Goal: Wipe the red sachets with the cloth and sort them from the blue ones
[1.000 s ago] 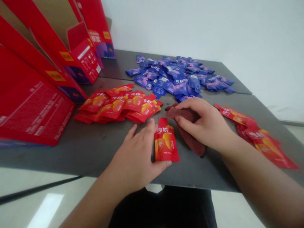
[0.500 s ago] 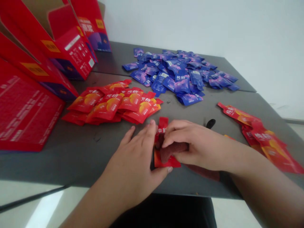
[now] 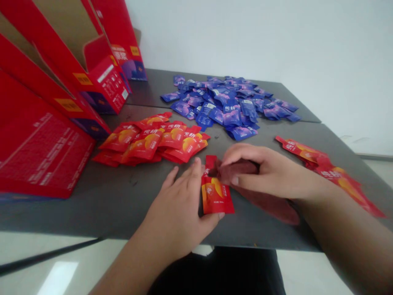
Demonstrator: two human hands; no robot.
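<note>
A red sachet [image 3: 216, 196] lies flat near the front edge of the dark table [image 3: 116, 196]. My left hand [image 3: 181, 205] rests on the table with its fingers along the sachet's left side and its thumb against the lower edge, pinning it. My right hand [image 3: 264, 172] is closed on a dark red cloth [image 3: 238, 169] and presses it onto the top of the sachet; the rest of the cloth trails under my wrist.
A fanned pile of red sachets [image 3: 153, 139] lies left of centre, a heap of blue sachets [image 3: 227, 102] behind, and more red sachets [image 3: 325, 168] to the right. Open red cartons [image 3: 55, 98] stand along the left side. A white wall is behind.
My right hand brought the cloth from beside the sachet onto it, rubbed down over its middle, then moved up to its top. My left hand stayed holding the sachet.
</note>
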